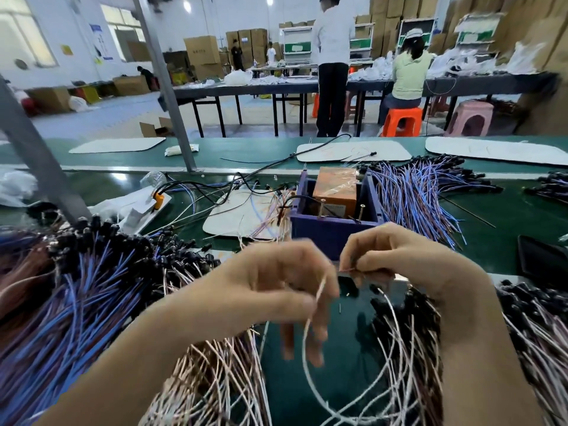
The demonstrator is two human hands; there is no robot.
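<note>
Above the bench (344, 339): both grips clamped on wire.
Left grip (276, 287) pinches a white wire (304, 342); right grip (399, 259) pinches a thin wire end (346, 269).

Nothing can be read. The cardboard box (201, 50) at the back carries a short line of dark print, too blurred to make out. The poster (97, 41) and the yellow sign (66, 50) on the far wall are only smears of colour. The label on the orange box (336, 187) is too small, and the faint red marks on the white pad (353, 150) form no clear letters.
</note>
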